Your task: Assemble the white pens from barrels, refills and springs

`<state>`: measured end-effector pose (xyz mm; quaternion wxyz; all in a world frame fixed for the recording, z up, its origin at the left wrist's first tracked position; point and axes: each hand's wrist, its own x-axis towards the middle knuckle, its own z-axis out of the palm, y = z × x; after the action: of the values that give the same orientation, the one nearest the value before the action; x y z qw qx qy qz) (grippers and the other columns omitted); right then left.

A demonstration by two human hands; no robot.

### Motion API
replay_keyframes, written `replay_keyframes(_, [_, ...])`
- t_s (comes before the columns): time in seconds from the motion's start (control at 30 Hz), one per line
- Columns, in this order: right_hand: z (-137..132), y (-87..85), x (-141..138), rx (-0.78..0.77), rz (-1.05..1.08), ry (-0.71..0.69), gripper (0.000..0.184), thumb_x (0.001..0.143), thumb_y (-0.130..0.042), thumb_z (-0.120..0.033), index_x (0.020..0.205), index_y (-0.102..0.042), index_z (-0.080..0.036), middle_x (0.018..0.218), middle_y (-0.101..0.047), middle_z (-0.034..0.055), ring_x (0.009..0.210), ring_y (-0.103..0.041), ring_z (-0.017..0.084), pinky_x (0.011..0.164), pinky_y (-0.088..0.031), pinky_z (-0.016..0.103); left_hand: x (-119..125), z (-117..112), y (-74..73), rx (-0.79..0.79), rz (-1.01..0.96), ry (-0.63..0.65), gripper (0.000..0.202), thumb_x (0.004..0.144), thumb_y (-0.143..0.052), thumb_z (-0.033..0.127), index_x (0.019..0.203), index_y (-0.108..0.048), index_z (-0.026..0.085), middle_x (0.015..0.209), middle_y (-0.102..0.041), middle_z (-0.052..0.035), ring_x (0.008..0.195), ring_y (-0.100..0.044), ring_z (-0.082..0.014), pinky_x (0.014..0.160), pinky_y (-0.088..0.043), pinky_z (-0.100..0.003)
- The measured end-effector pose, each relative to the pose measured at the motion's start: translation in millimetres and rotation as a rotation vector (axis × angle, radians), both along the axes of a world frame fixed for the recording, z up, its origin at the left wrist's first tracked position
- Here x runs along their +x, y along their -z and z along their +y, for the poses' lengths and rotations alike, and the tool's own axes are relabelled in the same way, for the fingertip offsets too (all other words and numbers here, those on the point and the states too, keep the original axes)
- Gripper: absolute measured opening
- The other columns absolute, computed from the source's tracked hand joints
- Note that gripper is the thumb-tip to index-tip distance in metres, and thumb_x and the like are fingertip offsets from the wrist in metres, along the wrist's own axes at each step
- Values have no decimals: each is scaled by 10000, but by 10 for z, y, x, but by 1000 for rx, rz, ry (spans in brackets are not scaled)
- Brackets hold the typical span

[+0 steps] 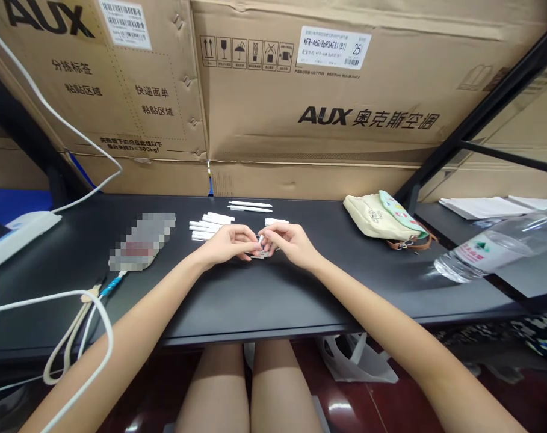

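My left hand [228,243] and my right hand [286,240] meet at the middle of the black desk [300,294]. Their fingertips pinch a small white part [260,240], mostly hidden by my fingers. A small grey-and-white item [259,255] lies just beneath them. Left of my hands is a loose pile of white pens [205,227]. Two more white pens [250,206] lie side by side at the back, and a short white piece [276,221] sits just behind my right hand.
A pixelated packet [142,240] lies left of the pens, near white cables [74,322] and a white power strip [15,237]. A cream cloth bag [381,216] and a water bottle [494,249] are on the right. Cardboard AUX boxes [327,96] wall the back.
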<state>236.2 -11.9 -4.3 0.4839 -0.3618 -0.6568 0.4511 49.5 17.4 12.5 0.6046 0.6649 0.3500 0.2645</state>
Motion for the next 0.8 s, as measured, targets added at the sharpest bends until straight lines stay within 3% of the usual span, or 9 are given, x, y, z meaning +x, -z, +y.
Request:
replay_keyframes(0.27, [35,-15,15,-55,72,25,281,713,-705,-396,814,-680,-135,657,-626,21,597,-608,122,501,-526,231,15,-15,-12,-14,-5,-24,311,634,-774,371,735,-609,127,682,-685,-44,674,-643,-136,612,-519,-235])
replay_keyframes(0.8, [30,-21,-5,-79,68,72,293,653,-746,-402,751,-682,-134,685,-655,31,545,-590,108,491,-509,237,22,-13,11,16,-20,-57,335,600,-794,366,694,-573,132,628,-651,-20,608,-612,-115,592,-516,-240])
